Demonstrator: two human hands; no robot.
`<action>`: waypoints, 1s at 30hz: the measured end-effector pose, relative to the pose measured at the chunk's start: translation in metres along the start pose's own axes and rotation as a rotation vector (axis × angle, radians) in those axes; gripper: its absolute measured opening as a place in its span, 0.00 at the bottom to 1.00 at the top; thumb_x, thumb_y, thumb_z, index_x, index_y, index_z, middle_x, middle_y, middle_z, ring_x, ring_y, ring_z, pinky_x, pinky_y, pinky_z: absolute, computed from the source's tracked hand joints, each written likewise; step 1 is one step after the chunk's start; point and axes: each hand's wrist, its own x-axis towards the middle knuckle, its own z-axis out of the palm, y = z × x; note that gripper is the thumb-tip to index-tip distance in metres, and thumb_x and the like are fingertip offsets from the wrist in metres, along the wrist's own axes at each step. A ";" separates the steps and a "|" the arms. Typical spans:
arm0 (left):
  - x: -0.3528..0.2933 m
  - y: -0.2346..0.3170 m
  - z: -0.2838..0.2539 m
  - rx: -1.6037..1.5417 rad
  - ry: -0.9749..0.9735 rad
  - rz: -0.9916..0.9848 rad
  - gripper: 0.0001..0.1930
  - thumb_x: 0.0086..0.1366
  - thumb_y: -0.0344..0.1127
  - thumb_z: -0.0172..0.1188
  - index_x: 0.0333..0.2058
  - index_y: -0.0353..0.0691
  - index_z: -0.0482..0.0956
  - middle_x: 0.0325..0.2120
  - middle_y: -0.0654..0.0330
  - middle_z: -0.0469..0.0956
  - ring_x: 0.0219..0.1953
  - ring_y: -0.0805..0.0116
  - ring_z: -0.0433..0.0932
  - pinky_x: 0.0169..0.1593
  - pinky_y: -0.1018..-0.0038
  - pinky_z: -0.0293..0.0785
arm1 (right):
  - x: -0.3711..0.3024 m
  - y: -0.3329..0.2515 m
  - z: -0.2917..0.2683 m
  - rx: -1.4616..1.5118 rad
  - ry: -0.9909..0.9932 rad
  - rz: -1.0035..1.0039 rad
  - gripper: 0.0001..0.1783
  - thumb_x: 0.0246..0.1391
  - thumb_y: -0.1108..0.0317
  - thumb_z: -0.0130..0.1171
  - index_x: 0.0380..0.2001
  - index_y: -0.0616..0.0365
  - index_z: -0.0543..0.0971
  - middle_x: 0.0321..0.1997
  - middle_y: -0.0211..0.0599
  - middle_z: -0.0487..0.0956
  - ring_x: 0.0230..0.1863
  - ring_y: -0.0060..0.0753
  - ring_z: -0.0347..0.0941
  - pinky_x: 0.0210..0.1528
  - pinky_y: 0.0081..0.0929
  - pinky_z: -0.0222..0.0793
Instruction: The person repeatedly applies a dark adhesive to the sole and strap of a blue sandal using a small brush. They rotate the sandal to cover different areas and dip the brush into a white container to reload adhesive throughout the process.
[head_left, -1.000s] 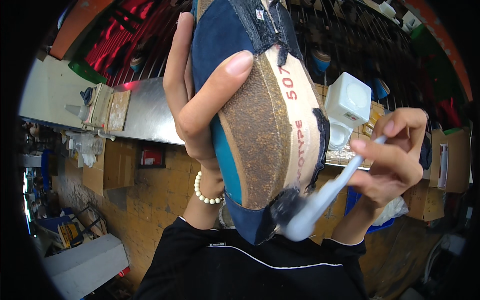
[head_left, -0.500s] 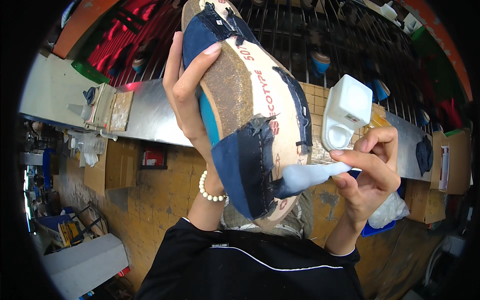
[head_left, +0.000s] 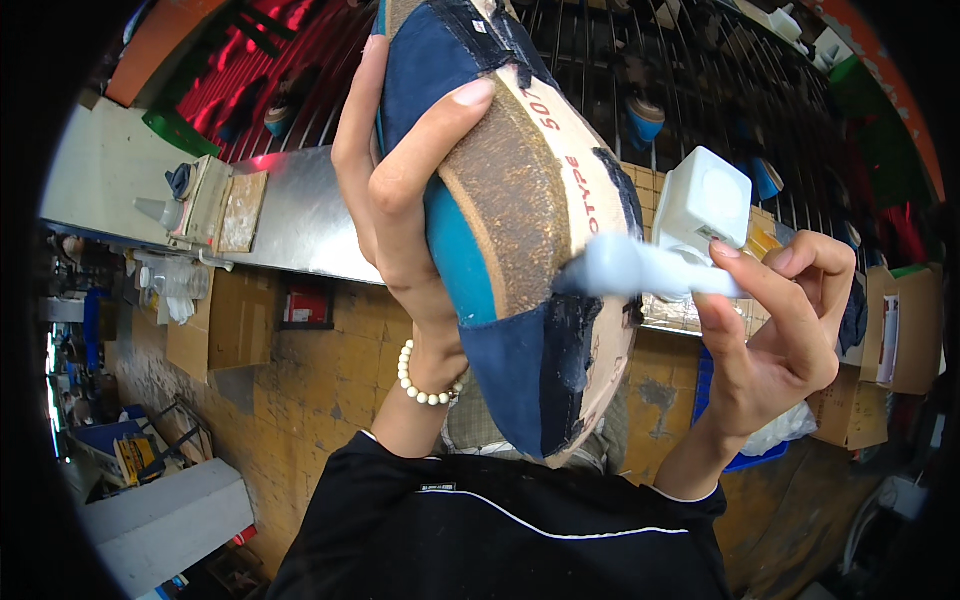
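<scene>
My left hand point(head_left: 405, 195) is wrapped round a sandal upper on a turquoise shoe last point(head_left: 462, 255), its underside turned toward me. Navy straps point(head_left: 505, 375) fold over onto the brown and cream insole point(head_left: 510, 190); their edges look dark and frayed. Between thumb and fingers of my right hand point(head_left: 770, 320) is the thin end of a white-handled brush point(head_left: 650, 270), blurred by motion. The brush's dark tip meets the inner edge of the nearer strap, where it lies on the insole.
A white plastic dispenser bottle with a small cup point(head_left: 705, 200) stands on the bench behind my right hand. Beyond the metal bench point(head_left: 300, 220) runs a rack of bars carrying more shoes on lasts point(head_left: 643, 122). Cardboard boxes point(head_left: 230, 325) stand at both sides.
The shoe has tilted, showing more of its turquoise side, and has shifted slightly right. My right hand and the brush have moved up and right along the strap edge.
</scene>
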 end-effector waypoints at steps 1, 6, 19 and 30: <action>-0.004 0.002 0.010 -0.073 0.092 -0.057 0.29 0.52 0.42 0.70 0.52 0.42 0.70 0.57 0.40 0.65 0.58 0.51 0.70 0.58 0.65 0.71 | -0.001 0.002 0.000 0.042 -0.022 -0.008 0.21 0.37 0.57 0.75 0.34 0.59 0.86 0.37 0.31 0.62 0.35 0.24 0.60 0.38 0.22 0.57; -0.017 0.033 0.010 -0.393 -0.090 -0.370 0.33 0.51 0.42 0.71 0.53 0.39 0.66 0.52 0.46 0.71 0.55 0.55 0.72 0.55 0.68 0.74 | -0.004 0.014 0.003 0.198 -0.063 -0.002 0.28 0.16 0.56 0.80 0.31 0.50 0.88 0.33 0.27 0.61 0.33 0.23 0.59 0.30 0.19 0.54; -0.018 0.022 0.006 -0.423 -0.093 -0.465 0.31 0.52 0.42 0.70 0.53 0.39 0.68 0.52 0.51 0.71 0.58 0.56 0.68 0.58 0.66 0.69 | -0.016 0.026 0.003 0.316 -0.101 -0.030 0.29 0.16 0.53 0.79 0.31 0.50 0.88 0.33 0.27 0.62 0.35 0.25 0.60 0.32 0.19 0.53; -0.017 0.010 0.015 -0.314 -0.028 -0.381 0.28 0.54 0.44 0.68 0.52 0.40 0.73 0.54 0.54 0.71 0.63 0.55 0.63 0.62 0.63 0.63 | -0.012 0.028 0.006 0.219 -0.058 0.120 0.23 0.26 0.59 0.80 0.32 0.50 0.88 0.34 0.25 0.63 0.31 0.21 0.60 0.29 0.17 0.51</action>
